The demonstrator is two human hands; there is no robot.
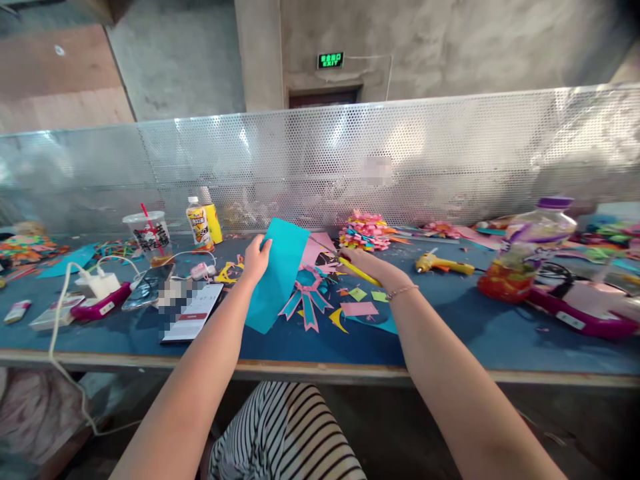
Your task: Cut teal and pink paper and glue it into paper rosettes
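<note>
My left hand (257, 259) pinches the upper left edge of a bright blue sheet of paper (280, 273), which stands tilted above the table. To its right, my right hand (367, 261) is closed round a slim tool with a yellow handle (361, 272). A thin dark tip points from that tool toward the sheet; its exact kind is not clear. Below the hands lies a pink and blue paper rosette with ribbon tails (307, 300). A pink sheet (320, 247) is behind it, partly covered. Paper scraps, including a pink piece (360, 309) and a yellow crescent (339, 320), lie nearby.
A pile of folded paper pieces (364, 230) sits behind my right hand. Rightward are a yellow glue gun (443, 263) and a large drink bottle (525, 253). On the left stand a plastic cup (149, 237), a small bottle (199, 227), a phone (149, 285) and a white charging cable (54, 333).
</note>
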